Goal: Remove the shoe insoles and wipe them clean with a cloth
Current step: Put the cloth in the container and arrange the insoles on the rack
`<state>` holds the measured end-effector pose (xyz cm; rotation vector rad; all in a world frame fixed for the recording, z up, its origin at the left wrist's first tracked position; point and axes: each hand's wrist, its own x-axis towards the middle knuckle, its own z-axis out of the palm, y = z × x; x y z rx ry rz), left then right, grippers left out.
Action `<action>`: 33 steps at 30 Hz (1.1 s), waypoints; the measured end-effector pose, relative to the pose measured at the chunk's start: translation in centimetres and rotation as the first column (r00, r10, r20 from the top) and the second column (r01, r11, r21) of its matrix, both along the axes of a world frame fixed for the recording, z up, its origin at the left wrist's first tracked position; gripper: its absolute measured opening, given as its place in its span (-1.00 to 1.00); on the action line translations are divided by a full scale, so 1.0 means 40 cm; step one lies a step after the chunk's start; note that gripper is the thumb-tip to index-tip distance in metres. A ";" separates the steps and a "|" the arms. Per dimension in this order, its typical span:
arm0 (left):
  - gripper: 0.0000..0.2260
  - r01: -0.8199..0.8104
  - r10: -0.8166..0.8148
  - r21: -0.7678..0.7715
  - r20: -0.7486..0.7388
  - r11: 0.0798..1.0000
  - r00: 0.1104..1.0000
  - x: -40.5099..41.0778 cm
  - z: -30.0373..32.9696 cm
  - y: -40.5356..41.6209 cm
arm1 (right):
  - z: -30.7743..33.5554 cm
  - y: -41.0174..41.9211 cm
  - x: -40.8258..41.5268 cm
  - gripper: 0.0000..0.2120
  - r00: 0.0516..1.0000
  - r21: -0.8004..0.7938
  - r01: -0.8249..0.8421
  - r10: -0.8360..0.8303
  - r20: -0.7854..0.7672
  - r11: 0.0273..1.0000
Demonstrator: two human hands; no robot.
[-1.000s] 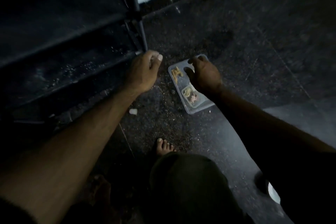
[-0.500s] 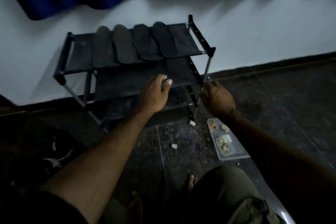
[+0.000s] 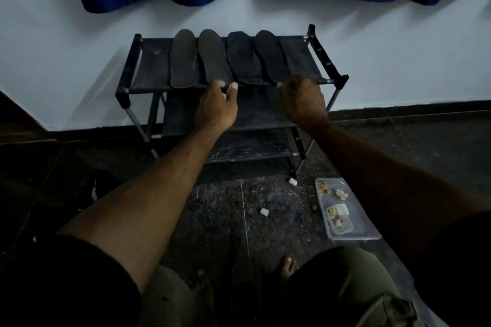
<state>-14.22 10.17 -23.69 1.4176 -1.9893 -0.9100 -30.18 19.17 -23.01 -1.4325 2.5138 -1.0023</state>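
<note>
Status: four dark, flat foam shoe insoles [image 3: 240, 58] lie side by side on the top tier of the black fabric-and-tube shoe rack [image 3: 325, 60] against the white wall. All four are out of their shoes, so I judge the removal step finished for these two pairs.

Your left hand [image 3: 215, 109] reaches to the front rail of the top tier. Its fingertips [image 3: 233, 85] sit at the heel end of the second insole from the left [image 3: 214, 57]. The fingers are bent at the rail, but whether they pinch the insole or only touch the edge cannot be told.

Your right hand [image 3: 303, 99] is at the same rail, over the heel of the rightmost insole [image 3: 269, 57]. The fingers are curled and hidden behind the knuckles; whether they grasp the insole or the rail cannot be told.

No cloth is visible in either hand or on the rack. Wiping: cannot be confirmed as done or not done. In this dim light the insole surfaces look uniformly matte, with no readable difference between clean and dirty.

A dark shoe with white markings [image 3: 94, 188] sits on the floor at left, largely in shadow. A clear rectangular plastic box of small odds and ends [image 3: 370, 233] rests on the floor at right, well apart from the rack top.

Judgement: late stage, either picking the insoles up for wiping or arranging them after it.
</note>
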 end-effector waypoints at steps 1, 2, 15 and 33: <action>-0.58 -0.024 0.025 0.044 -0.024 0.999 0.999 -0.010 -0.006 -0.009 | -0.002 -0.008 -0.001 -0.64 0.999 -0.011 0.028 -0.028 0.045 1.000; -0.58 -0.045 0.052 0.094 -0.069 0.995 0.996 -0.021 -0.013 -0.017 | -0.002 -0.013 -0.001 -0.61 0.993 -0.009 0.066 -0.065 0.096 0.998; -0.44 0.034 0.160 0.605 -0.263 0.796 0.951 -0.172 -0.044 -0.087 | -0.097 -0.151 -0.077 -0.52 0.638 0.038 0.376 -0.289 0.714 0.926; -0.81 0.116 0.243 0.672 -0.416 0.731 0.877 -0.163 -0.042 -0.064 | -0.094 -0.123 -0.060 -0.81 0.427 -0.074 0.441 -0.137 0.894 0.894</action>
